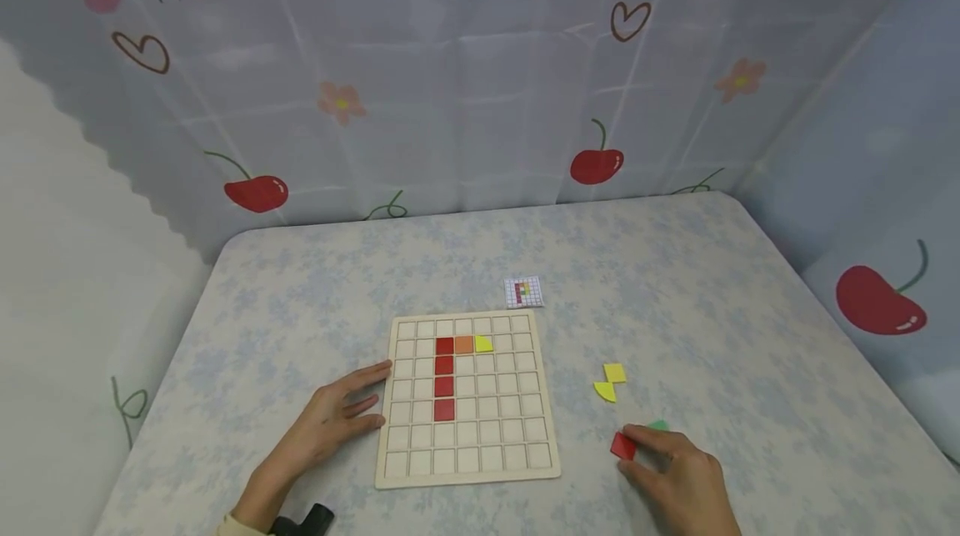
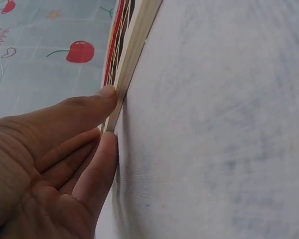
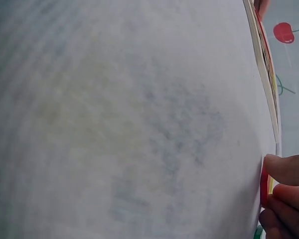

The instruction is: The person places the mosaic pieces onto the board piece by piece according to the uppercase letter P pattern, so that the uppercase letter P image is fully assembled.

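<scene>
Right grip (image 1: 678, 476) near green piece (image 1: 658, 425)

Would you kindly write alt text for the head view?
A person's right hand pinches a red tile right of a wooden grid board whose left edge the left hand touches. The board holds four red tiles, one orange and one yellow.

Lighting's pretty soft and kinda grey in the head view, with faint glare streaks along creases in the pale blue-grey, cherry-printed curtain (image 1: 465, 102). Sides look a bit wide-angle stretched. Both wrist views are murkier: the white cloth with faint blue blotches (image 1: 675, 286) is a blurry smear up close. Soft shadows sit beside the cream wooden grid board (image 2: 138, 42) and the right hand (image 3: 290, 191). Right wrist view goes dark toward the left edge.
</scene>
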The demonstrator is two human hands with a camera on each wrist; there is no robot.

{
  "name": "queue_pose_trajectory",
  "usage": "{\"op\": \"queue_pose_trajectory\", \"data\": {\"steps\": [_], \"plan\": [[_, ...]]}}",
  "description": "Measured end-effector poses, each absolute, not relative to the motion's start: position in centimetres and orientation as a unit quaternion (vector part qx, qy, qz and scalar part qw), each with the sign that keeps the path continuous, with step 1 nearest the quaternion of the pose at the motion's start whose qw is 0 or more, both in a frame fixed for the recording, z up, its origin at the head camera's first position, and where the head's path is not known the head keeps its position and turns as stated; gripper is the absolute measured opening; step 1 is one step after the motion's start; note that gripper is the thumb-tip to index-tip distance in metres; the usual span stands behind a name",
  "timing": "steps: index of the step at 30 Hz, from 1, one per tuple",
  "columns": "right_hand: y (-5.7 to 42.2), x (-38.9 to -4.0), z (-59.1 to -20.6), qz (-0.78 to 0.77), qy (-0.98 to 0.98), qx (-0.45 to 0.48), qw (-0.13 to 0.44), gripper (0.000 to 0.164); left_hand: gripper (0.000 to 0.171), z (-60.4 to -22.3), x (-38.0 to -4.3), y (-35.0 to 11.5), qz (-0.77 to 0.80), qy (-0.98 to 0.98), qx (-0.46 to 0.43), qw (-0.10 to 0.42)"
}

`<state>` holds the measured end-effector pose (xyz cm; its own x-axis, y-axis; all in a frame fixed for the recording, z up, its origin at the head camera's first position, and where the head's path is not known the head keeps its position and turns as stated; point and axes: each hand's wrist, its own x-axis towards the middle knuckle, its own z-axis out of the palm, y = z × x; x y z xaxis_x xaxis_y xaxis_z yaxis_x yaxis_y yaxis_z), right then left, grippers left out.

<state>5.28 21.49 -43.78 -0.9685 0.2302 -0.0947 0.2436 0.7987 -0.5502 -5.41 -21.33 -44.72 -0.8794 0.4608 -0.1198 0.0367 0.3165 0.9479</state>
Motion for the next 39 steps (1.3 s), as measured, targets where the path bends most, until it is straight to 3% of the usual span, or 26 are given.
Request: {"op": "queue_pose_trajectory", "data": {"steps": [18,27,39], "plan": [[20.6,4.2,-43.1,-0.290,0.953,0.062,-0.057,0.029,0.067,-44.7,-5.4,-21.4,0.574,0.781,0.151,0.197],[16.3,2.0,-42.0,-0.360,0.932,0.008,-0.030,0.027,0.067,-44.8,-5.3,-21.3,0.575,0.781,0.140,0.199],[9.5,-0.1,-42.9,-0.410,0.900,-0.147,0.013,0.020,0.066,-44.9,-5.3,-21.3,0.581,0.777,0.145,0.196]]}}
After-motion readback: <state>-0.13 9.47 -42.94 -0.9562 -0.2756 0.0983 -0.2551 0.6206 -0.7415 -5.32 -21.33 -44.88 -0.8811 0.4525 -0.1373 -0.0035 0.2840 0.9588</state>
